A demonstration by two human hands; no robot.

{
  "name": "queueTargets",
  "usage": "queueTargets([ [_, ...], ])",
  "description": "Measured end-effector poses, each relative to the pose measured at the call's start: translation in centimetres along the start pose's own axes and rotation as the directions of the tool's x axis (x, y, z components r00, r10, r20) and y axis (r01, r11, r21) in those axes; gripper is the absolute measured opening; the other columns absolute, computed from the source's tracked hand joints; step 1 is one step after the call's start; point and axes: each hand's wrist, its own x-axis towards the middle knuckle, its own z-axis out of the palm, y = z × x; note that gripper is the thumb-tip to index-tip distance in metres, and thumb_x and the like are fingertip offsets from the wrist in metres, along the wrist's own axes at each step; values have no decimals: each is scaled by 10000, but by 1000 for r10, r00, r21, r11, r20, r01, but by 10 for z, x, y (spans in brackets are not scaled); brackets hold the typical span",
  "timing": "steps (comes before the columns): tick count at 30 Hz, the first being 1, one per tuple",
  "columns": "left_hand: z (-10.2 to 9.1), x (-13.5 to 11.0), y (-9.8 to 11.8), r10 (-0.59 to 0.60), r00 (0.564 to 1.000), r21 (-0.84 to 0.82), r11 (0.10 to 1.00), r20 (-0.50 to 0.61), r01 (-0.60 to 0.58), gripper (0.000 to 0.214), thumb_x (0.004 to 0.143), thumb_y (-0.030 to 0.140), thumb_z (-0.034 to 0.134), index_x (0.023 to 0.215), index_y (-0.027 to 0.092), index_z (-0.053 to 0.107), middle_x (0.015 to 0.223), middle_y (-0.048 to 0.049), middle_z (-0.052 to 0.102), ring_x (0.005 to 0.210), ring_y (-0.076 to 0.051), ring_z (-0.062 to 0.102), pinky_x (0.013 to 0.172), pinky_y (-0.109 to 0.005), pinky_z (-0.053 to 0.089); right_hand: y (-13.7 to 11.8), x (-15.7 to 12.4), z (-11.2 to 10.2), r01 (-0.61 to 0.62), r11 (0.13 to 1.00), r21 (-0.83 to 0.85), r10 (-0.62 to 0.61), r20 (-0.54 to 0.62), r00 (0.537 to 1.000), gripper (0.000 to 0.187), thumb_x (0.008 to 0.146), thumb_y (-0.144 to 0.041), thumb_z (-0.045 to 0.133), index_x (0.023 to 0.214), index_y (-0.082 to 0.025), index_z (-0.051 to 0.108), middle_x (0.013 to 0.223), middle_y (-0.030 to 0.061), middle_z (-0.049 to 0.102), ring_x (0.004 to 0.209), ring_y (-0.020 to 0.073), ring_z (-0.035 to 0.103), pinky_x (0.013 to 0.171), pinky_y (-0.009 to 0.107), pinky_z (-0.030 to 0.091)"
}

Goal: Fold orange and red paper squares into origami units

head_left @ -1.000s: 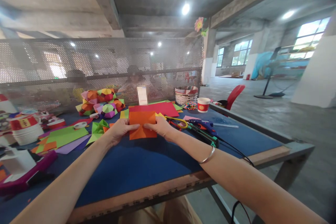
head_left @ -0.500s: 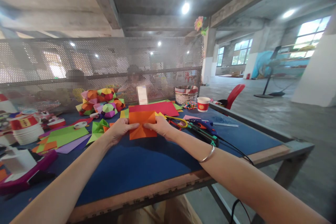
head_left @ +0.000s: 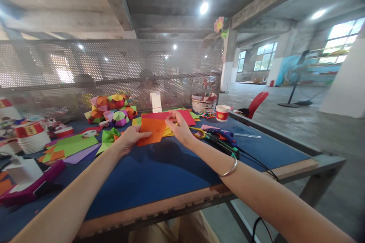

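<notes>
A square of orange paper (head_left: 151, 130) is held above the blue tabletop, tilted slightly. My left hand (head_left: 131, 138) pinches its left edge, thumb on top. At the upper right corner is my right hand (head_left: 180, 129), with curled fingertips and thumb closed at that corner. Behind the square lie red paper (head_left: 184, 117) and some yellow paper (head_left: 169, 131). A folded green paper piece (head_left: 108, 139) rests left of my left hand. Yellow-handled scissors (head_left: 199, 133) lie right of my right hand.
Folded paper balls (head_left: 116, 110), a woven basket (head_left: 203, 103) and a paper cup (head_left: 222, 113) stand at the back. A blue glue gun (head_left: 224, 135) with a cable lies right. Left are stacked cups (head_left: 33, 138), green sheets (head_left: 75, 147) and a purple-based white device (head_left: 24, 172).
My right hand has shifted from the paper's right edge up to its upper right corner. The orange square has turned and tilted, while my left hand keeps its grip.
</notes>
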Motion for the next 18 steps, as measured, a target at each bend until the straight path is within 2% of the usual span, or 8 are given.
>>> queueTargets([
  [2, 0, 0, 0, -1, 1000, -11, 1000, -11, 1, 341, 1028, 368, 702, 1306, 174, 660, 1286, -100, 697, 1056, -239, 719, 892, -439, 637, 1, 3, -5, 49, 997, -63, -52, -49, 997, 375, 1047, -325, 660, 1391, -189, 594, 1317, 98, 646, 1082, 241, 677, 930, 447, 602],
  [5, 0, 1, -1, 19, 999, -36, 999, -36, -20, 344, 1027, 368, 703, 1308, 173, 659, 1288, -101, 697, 1061, -240, 719, 894, -441, 638, -2, 0, -8, 128, 975, -180, -140, -60, 988, 411, 993, -166, 598, 1404, -172, 570, 1310, 127, 603, 1067, 241, 638, 942, 442, 580],
  [9, -2, 3, -1, 55, 995, -39, 998, -81, -58, 348, 1027, 368, 703, 1311, 173, 657, 1297, -102, 693, 1072, -244, 717, 901, -446, 636, -12, -13, -8, 309, 893, -328, -306, 63, 950, 569, 819, 3, 575, 1348, -188, 661, 1348, 142, 576, 1240, 280, 546, 1087, 450, 495],
  [14, -3, 6, -3, 56, 998, 14, 998, -42, -56, 346, 1028, 373, 700, 1310, 176, 659, 1304, -103, 693, 1081, -246, 715, 912, -452, 633, -21, -21, -8, 500, 760, -415, -418, 279, 865, 319, 840, -38, 664, 999, -265, 822, 1334, 73, 649, 1255, 303, 521, 1070, 485, 452],
  [18, -5, 8, -3, 46, 999, 85, 995, -16, -45, 353, 1026, 376, 703, 1312, 173, 657, 1292, -101, 695, 1067, -244, 718, 900, -447, 635, -19, -19, -7, 571, 702, -426, -454, 350, 819, 175, 896, -104, 728, 901, -246, 830, 1189, 71, 732, 1212, 292, 545, 1039, 473, 429],
])
